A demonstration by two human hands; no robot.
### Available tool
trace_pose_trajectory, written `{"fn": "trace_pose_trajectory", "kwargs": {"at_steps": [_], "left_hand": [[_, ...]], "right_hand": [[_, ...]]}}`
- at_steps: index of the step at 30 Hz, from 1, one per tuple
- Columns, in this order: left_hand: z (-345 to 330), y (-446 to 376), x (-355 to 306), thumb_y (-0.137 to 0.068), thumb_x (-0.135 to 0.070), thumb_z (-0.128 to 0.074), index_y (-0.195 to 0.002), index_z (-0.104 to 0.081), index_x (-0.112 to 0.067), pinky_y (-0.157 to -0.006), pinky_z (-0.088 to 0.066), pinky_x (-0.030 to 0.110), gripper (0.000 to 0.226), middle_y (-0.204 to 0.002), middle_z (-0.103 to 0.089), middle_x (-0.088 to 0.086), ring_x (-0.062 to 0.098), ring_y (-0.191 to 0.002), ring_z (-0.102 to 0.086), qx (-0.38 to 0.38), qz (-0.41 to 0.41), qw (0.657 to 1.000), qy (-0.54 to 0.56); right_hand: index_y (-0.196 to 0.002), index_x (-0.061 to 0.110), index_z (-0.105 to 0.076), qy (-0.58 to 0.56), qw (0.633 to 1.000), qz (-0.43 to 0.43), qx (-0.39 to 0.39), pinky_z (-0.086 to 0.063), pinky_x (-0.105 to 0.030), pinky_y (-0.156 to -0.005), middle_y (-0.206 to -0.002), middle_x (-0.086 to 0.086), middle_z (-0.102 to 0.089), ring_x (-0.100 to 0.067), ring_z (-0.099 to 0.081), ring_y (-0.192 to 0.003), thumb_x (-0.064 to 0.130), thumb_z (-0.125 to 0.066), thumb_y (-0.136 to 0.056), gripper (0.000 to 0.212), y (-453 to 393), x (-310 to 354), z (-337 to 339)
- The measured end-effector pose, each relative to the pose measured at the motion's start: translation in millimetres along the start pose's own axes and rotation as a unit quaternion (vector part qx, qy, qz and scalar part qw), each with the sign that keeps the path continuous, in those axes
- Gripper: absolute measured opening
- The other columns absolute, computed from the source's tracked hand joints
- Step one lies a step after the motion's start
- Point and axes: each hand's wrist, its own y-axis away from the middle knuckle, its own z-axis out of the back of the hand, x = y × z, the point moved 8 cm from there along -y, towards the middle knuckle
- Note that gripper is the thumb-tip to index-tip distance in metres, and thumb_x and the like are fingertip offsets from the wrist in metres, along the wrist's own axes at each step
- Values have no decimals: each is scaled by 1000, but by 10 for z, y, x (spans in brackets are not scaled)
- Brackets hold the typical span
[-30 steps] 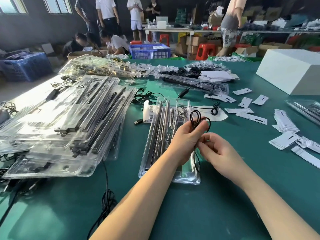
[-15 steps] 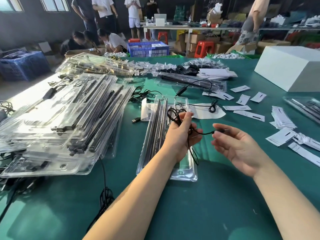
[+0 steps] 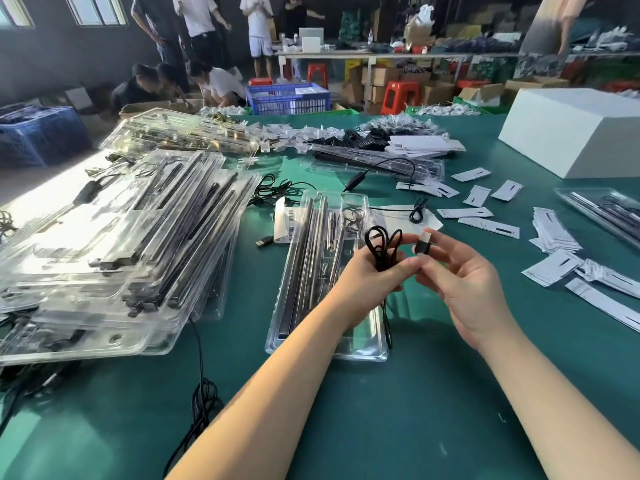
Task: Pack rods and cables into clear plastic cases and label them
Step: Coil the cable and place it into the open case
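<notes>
While rods already lie in the open case (image 3: 313,299) — my left hand (image 3: 367,282) grips the coiled cable (image 3: 381,247) | right hand (image 3: 464,282) pinches its plug (image 3: 423,244) | packing, labelling left.

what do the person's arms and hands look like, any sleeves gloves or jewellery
Both forearms are bare right to the bottom edge of the view: no sleeves in sight. The left hand and right hand wear no gloves, and no rings, watch or bracelets show on the fingers or wrists. No markings are visible.
</notes>
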Motion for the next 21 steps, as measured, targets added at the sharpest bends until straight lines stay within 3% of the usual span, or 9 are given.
{"fn": "trace_pose_trajectory", "kwargs": {"at_steps": [3, 7, 10, 14, 18, 21], "left_hand": [[-9, 4, 10, -88, -13, -69, -108, -63, -33, -61, -49, 15, 29, -77, -65, -19, -3, -71, -59, -2, -6, 1000, -15], [-25, -6, 31, -86, -16, -71, -105, -66, -21, -62, -48, 23, 21, -76, -58, -5, 7, -65, -54, 16, -2, 998, -57], [-17, -25, 23, -80, -13, -77, -81, -65, -24, -71, -47, 32, 16, -69, -53, -5, 11, -68, -51, 31, 4, 998, -61], [-142, -41, -66, -77, -3, -77, -110, -66, -10, -93, -53, 35, 35, -102, -71, 2, 16, -97, -68, 73, -3, 994, -84], [-169, -89, -184, -85, -3, -57, -108, -61, -10, -83, -54, 35, 24, -98, -69, 6, 22, -94, -65, 23, -35, 973, -227], [-188, -85, -274, -85, -6, -50, -108, -50, -13, -64, -48, 23, 24, -87, -61, -4, 25, -86, -62, -9, -65, 945, -319]], "right_hand": [[-97, 37, -74, 33, 999, 21, 2, -58, -30, -80, -96, -1, -75, -17, -71, -91, 3, -66, -87, 37, 3, 33, 6], [-90, 33, -76, 28, 999, 19, 32, -57, -23, -71, -82, 5, -74, -8, -70, -78, -2, -66, -85, 37, 15, 100, -19], [-85, 31, -77, 8, 998, -4, 60, -56, -22, -66, -79, 4, -73, -7, -69, -73, -2, -68, -81, 35, 30, 152, -33], [-91, 24, -75, 21, 997, -10, 78, -55, -22, -62, -86, -5, -75, -14, -71, -76, 17, -76, -66, 26, 64, 224, -65], [-91, 28, -76, 40, 997, 28, 64, -50, -14, -70, -90, 5, -76, -4, -68, -81, 32, -75, -63, 29, 93, 323, -149], [-92, 33, -75, 63, 994, 54, 76, -50, -20, -83, -98, 4, -74, -7, -66, -89, 40, -70, -71, 22, 171, 331, -302]]}}
